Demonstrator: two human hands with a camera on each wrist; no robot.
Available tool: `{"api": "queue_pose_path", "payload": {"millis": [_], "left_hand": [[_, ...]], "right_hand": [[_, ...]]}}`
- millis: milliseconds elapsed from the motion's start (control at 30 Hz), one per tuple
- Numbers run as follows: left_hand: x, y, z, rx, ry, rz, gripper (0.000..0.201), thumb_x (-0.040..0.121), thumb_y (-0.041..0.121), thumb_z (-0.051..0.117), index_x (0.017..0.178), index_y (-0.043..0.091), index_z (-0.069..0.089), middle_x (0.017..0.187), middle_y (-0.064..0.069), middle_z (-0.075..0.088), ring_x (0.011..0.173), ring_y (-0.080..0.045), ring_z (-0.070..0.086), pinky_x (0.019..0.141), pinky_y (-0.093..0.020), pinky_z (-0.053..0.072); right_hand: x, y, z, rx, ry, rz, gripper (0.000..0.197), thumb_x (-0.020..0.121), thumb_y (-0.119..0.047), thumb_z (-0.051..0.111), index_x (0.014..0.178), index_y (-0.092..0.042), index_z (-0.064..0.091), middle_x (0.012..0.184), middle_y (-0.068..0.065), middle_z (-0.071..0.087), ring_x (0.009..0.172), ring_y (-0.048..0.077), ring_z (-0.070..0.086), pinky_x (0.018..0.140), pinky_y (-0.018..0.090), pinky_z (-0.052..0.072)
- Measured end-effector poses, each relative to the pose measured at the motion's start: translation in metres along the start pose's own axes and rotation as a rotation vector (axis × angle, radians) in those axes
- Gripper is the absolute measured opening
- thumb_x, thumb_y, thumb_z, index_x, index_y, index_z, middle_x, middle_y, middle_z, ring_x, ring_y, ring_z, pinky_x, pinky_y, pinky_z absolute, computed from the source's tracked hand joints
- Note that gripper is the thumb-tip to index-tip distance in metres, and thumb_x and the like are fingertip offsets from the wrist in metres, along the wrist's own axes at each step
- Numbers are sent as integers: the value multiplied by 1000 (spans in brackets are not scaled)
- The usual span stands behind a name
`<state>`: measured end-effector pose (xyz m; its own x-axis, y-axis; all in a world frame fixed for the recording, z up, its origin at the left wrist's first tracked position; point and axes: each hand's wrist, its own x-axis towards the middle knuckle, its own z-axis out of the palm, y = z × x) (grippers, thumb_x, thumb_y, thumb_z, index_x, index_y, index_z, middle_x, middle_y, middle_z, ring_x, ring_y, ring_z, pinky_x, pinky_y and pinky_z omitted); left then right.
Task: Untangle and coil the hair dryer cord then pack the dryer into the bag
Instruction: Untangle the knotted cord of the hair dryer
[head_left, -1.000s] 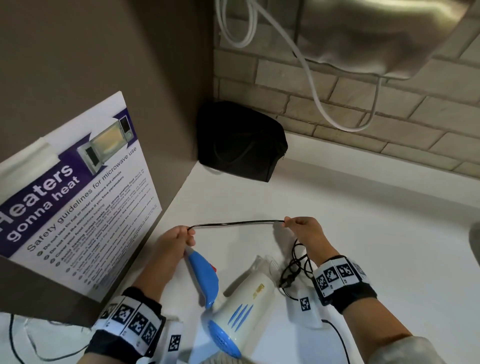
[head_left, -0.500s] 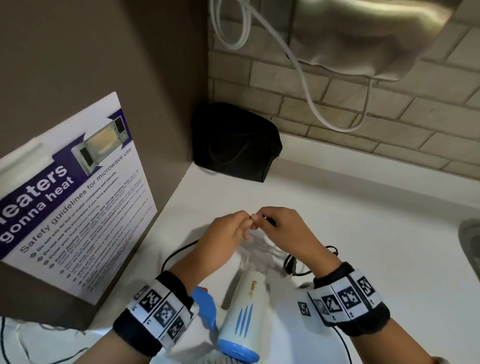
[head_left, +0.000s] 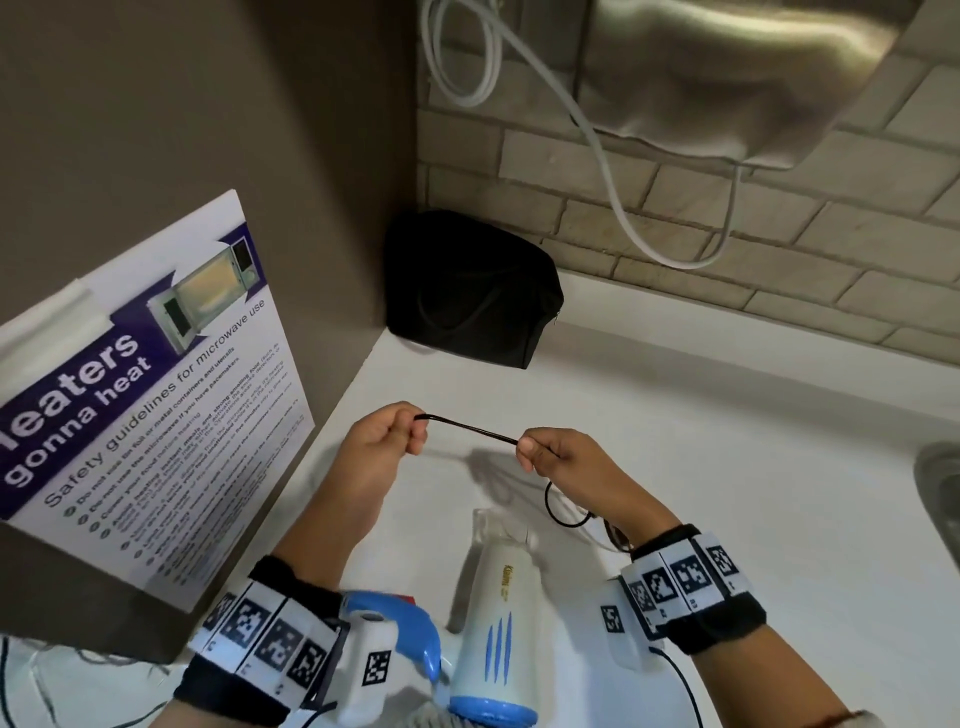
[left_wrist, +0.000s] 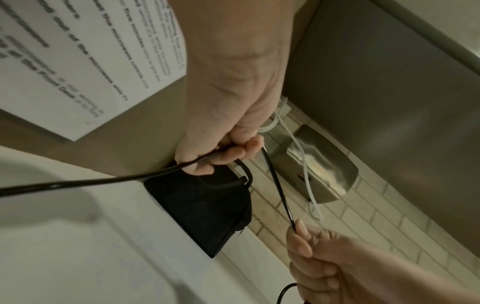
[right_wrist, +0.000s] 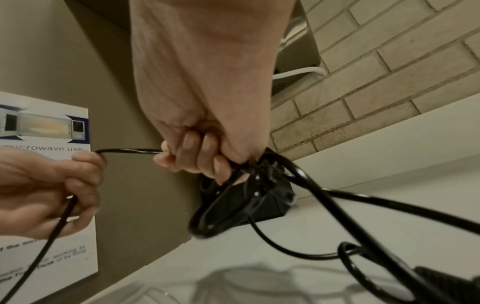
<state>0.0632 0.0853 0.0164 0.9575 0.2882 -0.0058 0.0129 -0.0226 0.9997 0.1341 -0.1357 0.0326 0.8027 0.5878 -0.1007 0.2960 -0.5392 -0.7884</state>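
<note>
A white and blue hair dryer (head_left: 496, 629) lies on the white counter (head_left: 727, 493) between my forearms. Its thin black cord (head_left: 470, 430) runs taut between my two hands above the counter. My left hand (head_left: 387, 441) grips one end of that stretch, fingers curled round the cord (left_wrist: 155, 174). My right hand (head_left: 553, 454) pinches the other end and holds several gathered loops of cord (right_wrist: 233, 205) below its fingers. A black bag (head_left: 467, 291) stands in the far corner against the wall, apart from both hands.
A microwave safety poster (head_left: 145, 395) leans on the brown wall at the left. A steel hand dryer (head_left: 727, 78) with a white cable (head_left: 597, 145) hangs on the brick wall behind. A sink edge (head_left: 940, 499) shows at the right.
Half a second ago my hands met fingertip to fingertip over the dryer; now they have drawn apart, stretching a short length of cord between them.
</note>
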Motion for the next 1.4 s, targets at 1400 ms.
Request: {"api": "queue_pose_path", "payload": {"millis": [1400], "left_hand": [[-6, 4, 15, 252, 89, 3, 36, 97, 8, 39, 66, 18, 54, 63, 3, 52, 54, 3, 46, 54, -4, 35]], "right_hand": [[-5, -16, -4, 261, -114, -14, 10, 85, -26, 70, 89, -17, 68, 96, -2, 64, 94, 10, 60, 89, 25, 48]]}}
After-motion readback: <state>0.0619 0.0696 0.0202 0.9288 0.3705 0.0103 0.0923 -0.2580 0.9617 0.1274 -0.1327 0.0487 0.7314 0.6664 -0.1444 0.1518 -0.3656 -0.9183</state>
